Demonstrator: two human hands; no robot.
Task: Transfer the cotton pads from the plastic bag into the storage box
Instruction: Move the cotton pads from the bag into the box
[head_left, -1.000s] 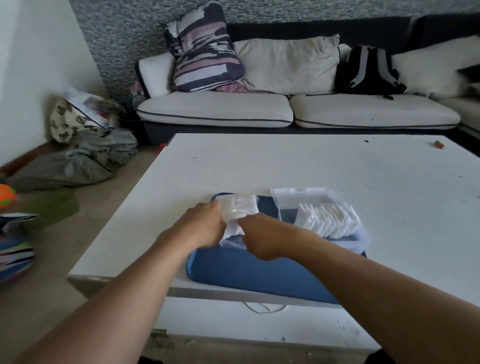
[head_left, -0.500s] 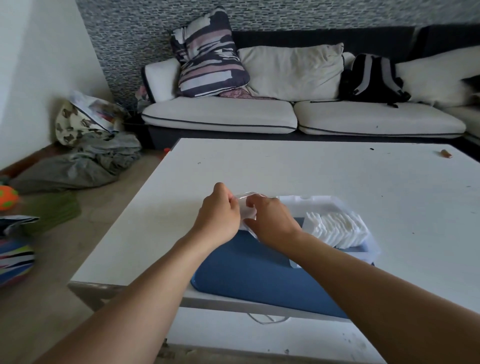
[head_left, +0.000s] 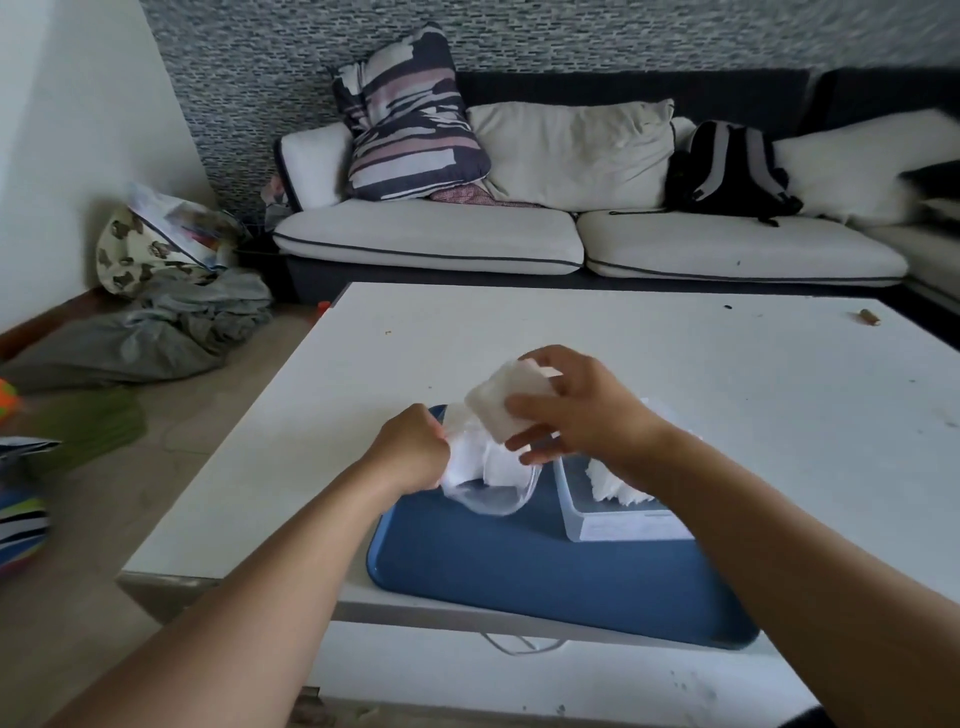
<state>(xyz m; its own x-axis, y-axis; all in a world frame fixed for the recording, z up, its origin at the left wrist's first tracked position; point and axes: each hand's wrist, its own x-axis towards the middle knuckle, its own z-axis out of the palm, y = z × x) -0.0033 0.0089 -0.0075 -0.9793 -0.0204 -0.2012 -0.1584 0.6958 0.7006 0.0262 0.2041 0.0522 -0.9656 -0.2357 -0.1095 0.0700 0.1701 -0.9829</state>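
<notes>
The left hand (head_left: 413, 451) is clenched on the left side of the bag (head_left: 485, 475), pinning it against the tray (head_left: 519, 566). That grip looks meant to anchor the thin plastic so it does not lift along with whatever is drawn out. The bag sags open toward the near side, with white pads still visible inside it.

Just right and above, the right hand (head_left: 576, 410) is grasping a stack of pads (head_left: 501, 408) between thumb and fingers, raised clear of the bag's mouth and tilted. I'd judge the stack is pinched flat on both faces so the loose pads stay together as one block on the way over.

Right again, the box (head_left: 623, 519) sits open on the tray, its clear near wall facing the person. Some pads already lie inside, though the right forearm hides most of the interior, so how full it is cannot be told.

As for room, the box is just beside the bag, so the carry is short and runs rightward with nothing in between. The box's left rim is the edge to clear. The tray overhangs the near edge of the table (head_left: 675, 353), so pressing down there could tip it. The far table is largely open.
</notes>
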